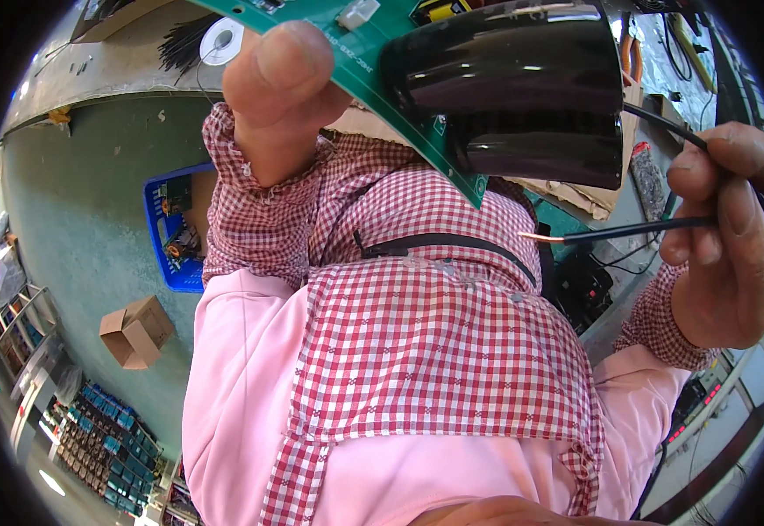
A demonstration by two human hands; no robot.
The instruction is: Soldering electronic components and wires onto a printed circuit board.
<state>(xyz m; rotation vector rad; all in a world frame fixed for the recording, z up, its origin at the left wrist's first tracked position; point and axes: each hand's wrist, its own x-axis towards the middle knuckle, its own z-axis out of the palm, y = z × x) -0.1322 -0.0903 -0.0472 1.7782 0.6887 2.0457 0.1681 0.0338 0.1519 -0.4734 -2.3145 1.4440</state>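
The left hand [281, 83] grips a green circuit board [373, 61] carrying 2 black capacitors [522, 88], raised close. The right hand [724, 228] pinches a black wire [627, 231], bare copper tip aimed boardward; threading it looks next, needing steady aim.

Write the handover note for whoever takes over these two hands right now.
Left hand: raised, thumb pressed on the green circuit board, gripping it by its edge. Two large black cylindrical components stand on the board.
Right hand: pinching a black insulated wire; its stripped copper tip points toward the board but hangs apart from it.
Done: board is up in hand, wire end is bare.
Left: the wire tip is not yet touching or seated in the board.
Nearby: blue bin and a cardboard box on the green floor below.
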